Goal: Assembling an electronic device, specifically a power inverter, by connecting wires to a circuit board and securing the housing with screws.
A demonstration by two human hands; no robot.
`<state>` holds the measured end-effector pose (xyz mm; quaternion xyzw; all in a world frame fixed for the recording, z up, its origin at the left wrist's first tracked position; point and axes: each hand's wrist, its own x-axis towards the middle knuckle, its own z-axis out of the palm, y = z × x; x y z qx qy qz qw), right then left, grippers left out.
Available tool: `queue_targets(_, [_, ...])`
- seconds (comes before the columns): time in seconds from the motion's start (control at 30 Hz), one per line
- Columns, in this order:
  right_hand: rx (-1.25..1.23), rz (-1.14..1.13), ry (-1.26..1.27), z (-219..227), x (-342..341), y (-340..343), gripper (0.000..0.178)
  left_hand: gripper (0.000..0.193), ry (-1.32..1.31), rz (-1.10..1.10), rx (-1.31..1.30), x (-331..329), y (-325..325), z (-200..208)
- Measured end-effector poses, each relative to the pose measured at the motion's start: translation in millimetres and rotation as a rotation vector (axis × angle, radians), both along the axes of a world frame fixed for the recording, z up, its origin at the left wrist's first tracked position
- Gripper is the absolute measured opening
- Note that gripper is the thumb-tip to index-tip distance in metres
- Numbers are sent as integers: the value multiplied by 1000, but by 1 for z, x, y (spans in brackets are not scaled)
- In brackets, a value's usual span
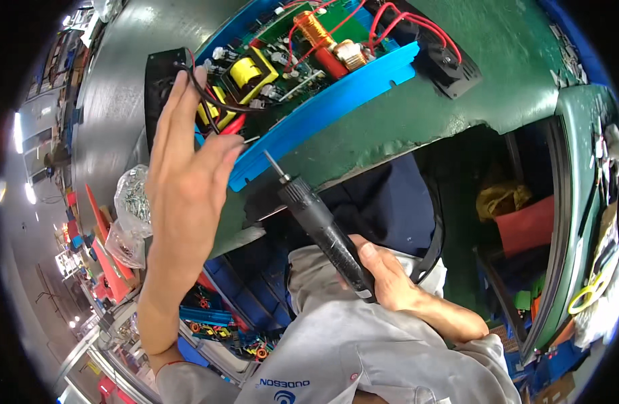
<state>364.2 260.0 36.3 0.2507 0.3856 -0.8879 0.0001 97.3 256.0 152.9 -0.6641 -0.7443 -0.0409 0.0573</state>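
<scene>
My left hand (pixel 188 168) is at the left end of an open electronic unit with a blue metal case (pixel 309 128). Two of its fingers reach up against the black end panel (pixel 162 71) and a black wire (pixel 222 104). Its thumb and forefinger are pinched together, with a small screw-like metal piece (pixel 252 140) sticking out. My right hand (pixel 390 276) grips the lower body of a black electric screwdriver (pixel 323 229). The screwdriver slants up and left, its bit just short of the case's near edge. Inside the case sit a green circuit board, yellow transformers (pixel 249 73) and copper coils (pixel 314 30).
A second black end panel (pixel 447 71) with red wires lies at the unit's right. The green bench top (pixel 511 74) has a worn front edge. A clear bag of small metal parts (pixel 133 198) is beside my left wrist. More boards (pixel 215 330) are low on the left.
</scene>
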Motion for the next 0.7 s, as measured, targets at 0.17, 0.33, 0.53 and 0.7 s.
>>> queue_targets(0.17, [293,-37,-98,0,10,6,49,10,10,-4,-77,-3,5,4])
queue_targets(0.33, [327,38,-138,7,6,13,56,11,75,-32,-96,-10,3,3])
queue_targets(0.53, [350,20,-132,11,4,16,58,9,30,-110,-124,-14,4,0])
queue_targets(0.7, [353,-51,-113,5,1,12,56,9,-1,-113,-103,-18,8,-4])
